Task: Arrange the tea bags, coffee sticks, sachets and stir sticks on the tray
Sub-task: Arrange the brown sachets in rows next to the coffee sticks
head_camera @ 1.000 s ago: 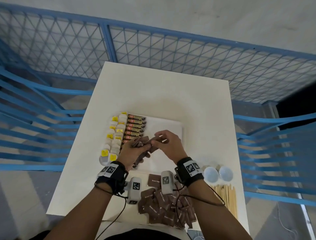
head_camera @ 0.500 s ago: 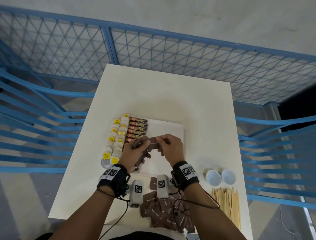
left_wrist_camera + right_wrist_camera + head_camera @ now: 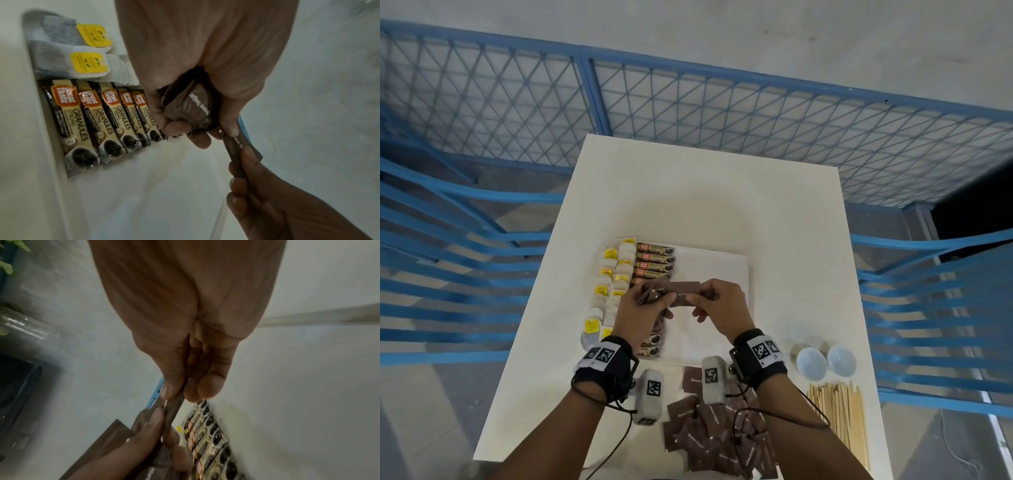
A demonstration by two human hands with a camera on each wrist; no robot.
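Pinched between thumb and fingers of the right hand (image 3: pixel 722 301), one brown sachet (image 3: pixel 686 293) is held above the white tray (image 3: pixel 726 270); its other end is met by the left hand (image 3: pixel 643 308), whose curled fingers clasp a small bundle of sachets (image 3: pixel 189 105). Coffee sticks (image 3: pixel 655 261) and tea bags (image 3: pixel 610 274) are laid in rows along the tray's left side. Loose sachets (image 3: pixel 709 442) and stir sticks (image 3: pixel 840 418) are left on the table (image 3: pixel 705 198), near the person.

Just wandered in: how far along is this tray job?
Tea bags and coffee sticks already line the tray. The left hand holds brown sachets; the right hand pinches one. Left: the sachet pile and stir sticks.
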